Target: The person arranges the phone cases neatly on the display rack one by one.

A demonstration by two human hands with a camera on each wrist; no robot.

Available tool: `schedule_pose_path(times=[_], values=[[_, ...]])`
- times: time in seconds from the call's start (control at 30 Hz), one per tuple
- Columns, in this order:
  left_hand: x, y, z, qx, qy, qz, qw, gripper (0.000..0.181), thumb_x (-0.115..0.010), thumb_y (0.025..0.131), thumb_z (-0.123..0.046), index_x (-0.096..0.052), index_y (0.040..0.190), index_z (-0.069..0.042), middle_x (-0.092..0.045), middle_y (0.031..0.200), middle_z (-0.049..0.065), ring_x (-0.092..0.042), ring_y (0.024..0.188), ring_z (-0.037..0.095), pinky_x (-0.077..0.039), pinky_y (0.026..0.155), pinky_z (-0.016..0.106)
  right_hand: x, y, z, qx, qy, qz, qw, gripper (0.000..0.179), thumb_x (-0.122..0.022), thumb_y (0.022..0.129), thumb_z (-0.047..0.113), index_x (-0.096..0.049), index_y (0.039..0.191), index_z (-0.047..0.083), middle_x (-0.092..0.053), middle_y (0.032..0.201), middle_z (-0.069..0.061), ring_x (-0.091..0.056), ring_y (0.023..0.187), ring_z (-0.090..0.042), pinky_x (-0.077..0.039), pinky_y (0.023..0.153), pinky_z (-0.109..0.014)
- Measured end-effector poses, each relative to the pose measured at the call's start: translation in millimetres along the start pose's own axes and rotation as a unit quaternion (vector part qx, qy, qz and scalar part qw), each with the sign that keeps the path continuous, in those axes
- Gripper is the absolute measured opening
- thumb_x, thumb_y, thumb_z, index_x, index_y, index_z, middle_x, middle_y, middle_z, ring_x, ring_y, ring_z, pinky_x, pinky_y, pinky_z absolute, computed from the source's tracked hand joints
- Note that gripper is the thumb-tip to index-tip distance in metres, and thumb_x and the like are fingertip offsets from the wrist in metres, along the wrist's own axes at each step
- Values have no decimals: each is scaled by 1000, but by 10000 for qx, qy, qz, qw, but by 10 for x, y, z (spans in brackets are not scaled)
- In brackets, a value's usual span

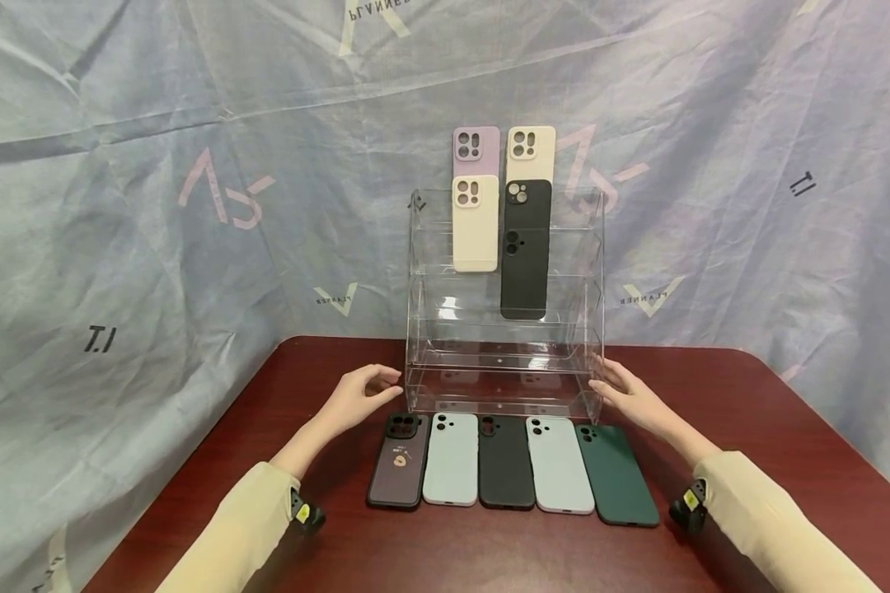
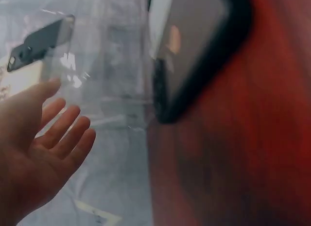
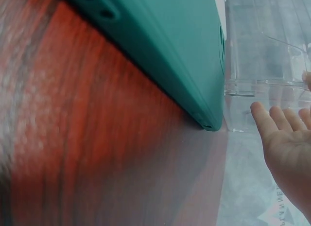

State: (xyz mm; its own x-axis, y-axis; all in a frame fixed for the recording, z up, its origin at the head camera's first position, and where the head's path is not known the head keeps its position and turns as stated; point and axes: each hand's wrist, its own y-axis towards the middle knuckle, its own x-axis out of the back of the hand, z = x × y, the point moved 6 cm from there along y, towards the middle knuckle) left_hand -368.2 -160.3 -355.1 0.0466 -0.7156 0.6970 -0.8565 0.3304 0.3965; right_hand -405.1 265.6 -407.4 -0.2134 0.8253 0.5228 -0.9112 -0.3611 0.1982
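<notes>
A clear acrylic tiered display stand (image 1: 500, 383) is between my two hands. My left hand (image 1: 367, 389) is beside its left side, fingers relaxed and nothing held; in the left wrist view the same hand (image 2: 53, 148) shows its fingers apart from one another. At the stand's right side, my right hand (image 1: 626, 394) has its fingertips right at the side panel, fingers loosely extended. On the upper tiers are a lilac phone case (image 1: 485, 154), a cream case (image 1: 537, 161), a second cream case (image 1: 475, 235) and overlapping black cases (image 1: 526, 280).
Before the stand several phone cases lie in a row: a dark one with a small picture (image 1: 396, 473), a pale blue one (image 1: 451, 461), a black one (image 1: 506, 465), another pale one (image 1: 561, 465) and a green one (image 1: 618, 478). Grey cloth (image 1: 193, 206) hangs behind the red-brown table (image 1: 445, 552).
</notes>
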Motion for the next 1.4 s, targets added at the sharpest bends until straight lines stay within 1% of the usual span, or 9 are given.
schedule_pose_path(times=[0.27,0.4,0.47,0.57,0.7,0.87,1.03,1.27,1.4], values=[[-157,-165,304,198,146,721,9971,39,-64,90,-25,-60,120,-1,-62,115,14,-61,103,29,-52,87,46,13,-22,-1,-42,-48,-31,10000,69,-46,100,30,-9,150,1,-16,152,-28,-37,130,-45,-43,99,-52],[-233,-228,415,249,325,1049,9936,42,-60,93,-24,-55,127,2,-60,122,17,-60,107,32,-51,89,46,-2,-13,-9,-40,3,-37,10000,70,-46,100,32,-10,150,1,-17,152,-27,-37,130,-45,-43,99,-52],[-269,-255,455,178,433,1215,9915,45,-57,94,-22,-51,131,3,-58,126,20,-59,108,33,-51,89,47,-15,-3,-3,16,50,-13,10000,68,-46,100,31,-10,150,1,-17,152,-26,-37,130,-45,-42,100,-52],[-318,-283,501,218,384,1388,9893,47,-55,96,-22,-47,135,2,-57,128,20,-56,114,35,-49,93,50,-25,-3,0,87,102,11,9999,67,-46,100,29,-11,150,2,-18,152,-26,-36,130,-44,-42,100,-52],[-333,-299,513,263,287,1433,9889,44,-57,95,-23,-52,130,1,-65,116,16,-58,111,34,-48,93,50,-19,-13,-15,22,11,-14,10000,68,-46,100,31,-10,150,2,-17,153,-25,-38,129,-45,-43,100,-52],[-303,-325,492,215,311,1709,9846,41,-65,89,-26,-61,120,0,-64,107,12,-62,93,26,-54,80,37,-8,-5,-19,-44,7,-49,10000,69,-47,99,33,-11,151,4,-16,153,-24,-38,130,-45,-43,100,-52],[-288,-371,497,607,214,2067,9763,41,-70,85,-28,-64,117,-3,-58,107,12,-60,91,23,-52,78,35,-10,0,-14,-21,16,-35,10000,69,-47,99,33,-11,150,3,-17,153,-24,-38,130,-43,-44,99,-50],[-295,-338,461,659,436,1959,9774,29,-71,83,-21,-65,105,-3,-60,98,8,-60,87,20,-52,75,33,1,6,-5,22,97,-50,9999,68,-47,99,31,-12,150,2,-18,153,-24,-38,130,-42,-43,100,-50],[-279,-316,453,697,331,1902,9787,26,-71,82,-17,-63,103,-3,-62,96,8,-62,76,17,-53,64,28,-6,7,-1,30,85,-27,10000,68,-47,99,30,-12,150,2,-18,153,-24,-38,130,-42,-44,99,-49]])
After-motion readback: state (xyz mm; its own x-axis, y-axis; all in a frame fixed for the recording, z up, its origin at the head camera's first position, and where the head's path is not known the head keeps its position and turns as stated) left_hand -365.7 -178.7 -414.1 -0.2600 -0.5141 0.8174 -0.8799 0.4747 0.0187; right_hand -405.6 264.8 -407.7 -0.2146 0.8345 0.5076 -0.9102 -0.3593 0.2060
